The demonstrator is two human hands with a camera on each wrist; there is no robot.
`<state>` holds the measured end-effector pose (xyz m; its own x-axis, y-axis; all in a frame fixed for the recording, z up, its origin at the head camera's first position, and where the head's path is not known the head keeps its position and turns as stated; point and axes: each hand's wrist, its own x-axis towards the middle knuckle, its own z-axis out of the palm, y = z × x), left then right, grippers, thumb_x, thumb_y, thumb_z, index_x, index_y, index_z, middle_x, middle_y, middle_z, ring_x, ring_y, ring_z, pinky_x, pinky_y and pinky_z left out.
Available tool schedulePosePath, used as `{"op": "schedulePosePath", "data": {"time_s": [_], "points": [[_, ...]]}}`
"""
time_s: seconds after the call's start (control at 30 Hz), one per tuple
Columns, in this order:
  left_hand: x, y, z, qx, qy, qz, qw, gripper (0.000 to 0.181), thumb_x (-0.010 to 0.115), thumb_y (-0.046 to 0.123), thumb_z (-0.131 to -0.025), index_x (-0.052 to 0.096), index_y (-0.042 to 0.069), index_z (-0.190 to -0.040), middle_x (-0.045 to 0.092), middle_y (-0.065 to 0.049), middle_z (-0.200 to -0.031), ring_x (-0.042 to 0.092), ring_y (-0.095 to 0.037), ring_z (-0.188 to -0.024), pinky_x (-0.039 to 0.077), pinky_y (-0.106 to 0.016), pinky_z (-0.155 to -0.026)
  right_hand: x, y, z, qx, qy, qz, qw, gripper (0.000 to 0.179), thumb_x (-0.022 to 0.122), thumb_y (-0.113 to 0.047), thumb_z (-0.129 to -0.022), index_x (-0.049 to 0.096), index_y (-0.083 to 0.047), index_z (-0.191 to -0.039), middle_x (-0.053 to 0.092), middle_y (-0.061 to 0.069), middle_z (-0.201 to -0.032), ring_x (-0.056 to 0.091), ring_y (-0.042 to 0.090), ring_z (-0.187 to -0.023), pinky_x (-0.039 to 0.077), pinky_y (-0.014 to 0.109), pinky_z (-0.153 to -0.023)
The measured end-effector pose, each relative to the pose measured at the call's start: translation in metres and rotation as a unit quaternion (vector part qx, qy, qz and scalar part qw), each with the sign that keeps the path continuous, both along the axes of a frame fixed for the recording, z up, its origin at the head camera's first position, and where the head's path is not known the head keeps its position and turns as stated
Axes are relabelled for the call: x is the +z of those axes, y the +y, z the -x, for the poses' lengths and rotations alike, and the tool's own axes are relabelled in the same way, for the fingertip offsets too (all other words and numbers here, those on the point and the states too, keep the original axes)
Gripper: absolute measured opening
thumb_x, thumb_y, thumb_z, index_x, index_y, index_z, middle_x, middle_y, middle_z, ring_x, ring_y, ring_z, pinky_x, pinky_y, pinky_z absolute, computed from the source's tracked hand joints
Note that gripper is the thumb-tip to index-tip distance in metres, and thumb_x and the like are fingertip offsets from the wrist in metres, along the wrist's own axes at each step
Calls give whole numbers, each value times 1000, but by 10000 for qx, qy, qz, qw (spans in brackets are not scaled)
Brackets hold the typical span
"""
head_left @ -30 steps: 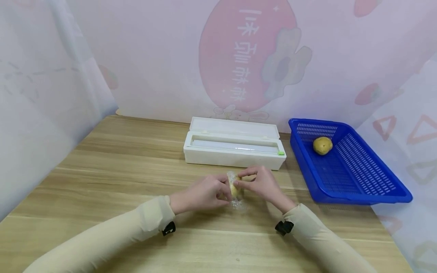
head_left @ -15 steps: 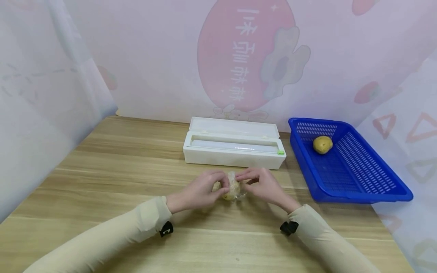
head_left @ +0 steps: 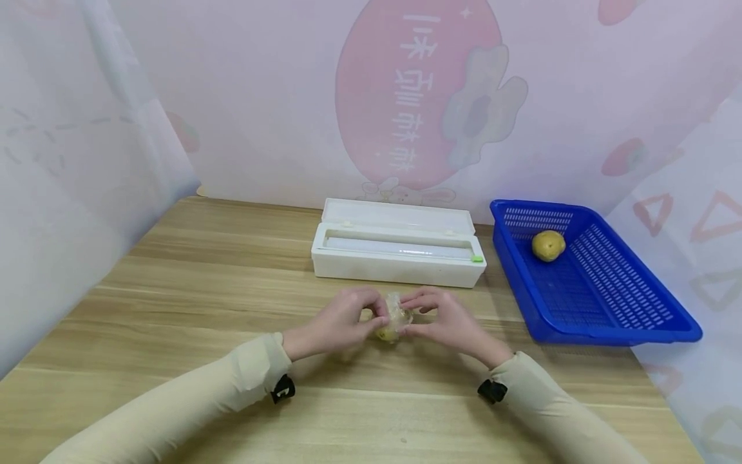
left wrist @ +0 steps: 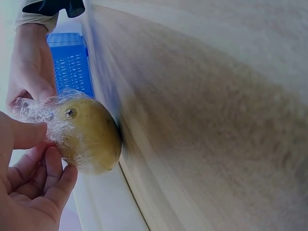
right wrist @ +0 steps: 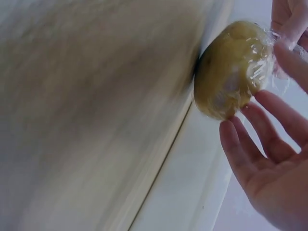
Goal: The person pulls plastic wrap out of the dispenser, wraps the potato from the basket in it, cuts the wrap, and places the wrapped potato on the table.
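A yellow potato (left wrist: 98,137) rests on the wooden table between my hands, partly wrapped in clear cling film (left wrist: 57,118). The film lies crinkled and bunched over its upper side, while smooth film shines on the potato (right wrist: 228,72) in the right wrist view. My left hand (head_left: 348,325) pinches the gathered film between thumb and fingers. From the other side my right hand (head_left: 452,327) holds the wrapped potato, fingertips along its far side and thumb on the near side. In the head view the fingers cover much of the potato.
Just behind the hands stands a white cling film dispenser (head_left: 400,269), lid raised, with a film roll inside and a green slider at its right end. To the right, a blue plastic basket (head_left: 585,335) contains another potato (head_left: 547,246). A printed curtain hangs behind the table.
The potato has turned between the hands, and its film is now gathered on top. My left fingers have shifted to pinch the film; the right thumb has moved down to the potato's near side.
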<state>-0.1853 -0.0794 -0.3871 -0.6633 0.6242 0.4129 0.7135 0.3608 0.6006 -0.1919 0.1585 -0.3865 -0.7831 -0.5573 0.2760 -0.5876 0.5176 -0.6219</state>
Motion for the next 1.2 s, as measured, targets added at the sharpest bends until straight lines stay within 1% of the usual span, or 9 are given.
{"op": "schedulePosePath", "data": {"time_s": [0.1,0.2,0.37,0.57,0.7,0.83,0.93,1.03,1.2], "points": [[1,1,0,-13,34,15,10000,11,75,4,-87,65,9,-84,65,8,-85,62,-7,-81,55,-34,-76,-2,-4,2,-163,118,293,9994,26,87,-17,-75,78,-8,-97,71,0,-106,65,15,-94,56,32,-76],[1,2,0,-17,47,34,10000,14,78,8,-85,65,13,-82,65,9,-82,61,-4,-78,55,-35,-74,-2,-7,4,-282,208,547,9979,16,87,-8,-73,78,-8,-86,73,1,-96,67,15,-85,57,33,-70],[2,3,1,37,-39,37,10000,18,81,13,-83,63,15,-80,64,11,-80,61,-4,-76,55,-35,-72,0,-10,4,-361,228,632,9971,13,83,2,-74,75,-8,-73,73,6,-90,68,15,-78,57,33,-67],[3,4,2,308,-234,4,9993,23,84,14,-80,61,16,-76,63,11,-77,63,-8,-75,55,-36,-71,5,-9,3,-179,64,494,9986,2,78,-8,-83,79,-7,-84,73,5,-98,67,15,-85,57,30,-68],[4,6,0,501,-349,-76,9981,24,84,15,-79,61,16,-75,63,10,-75,62,-8,-72,56,-36,-69,6,-9,2,-113,-220,510,9984,13,80,-26,-84,78,-15,-91,72,-1,-103,65,12,-94,56,35,-74],[4,7,-1,663,-344,-67,9972,25,85,19,-79,61,16,-74,63,11,-74,62,-10,-71,55,-35,-66,5,-9,1,-182,-343,553,9977,28,84,-42,-77,78,-19,-91,71,-4,-103,63,10,-96,55,38,-78],[4,7,-2,761,-338,-36,9965,25,86,20,-78,61,17,-74,62,11,-74,62,-10,-71,54,-32,-65,4,-11,0,-225,-350,626,9972,27,85,-40,-76,78,-18,-89,71,-3,-102,64,11,-94,56,39,-77],[4,7,-2,756,-337,-63,9965,24,86,17,-77,62,14,-77,63,8,-75,62,-11,-71,54,-31,-66,3,-13,1,-324,-373,715,9962,18,85,-32,-78,78,-17,-86,72,-4,-98,65,11,-90,56,34,-74],[2,6,-3,664,-82,-84,9977,33,89,16,-73,66,6,-93,63,-2,-91,62,-17,-80,55,-36,-72,1,-16,3,-673,-501,802,9932,9,86,-23,-77,78,-19,-79,72,-7,-91,67,11,-84,56,27,-69]]}}
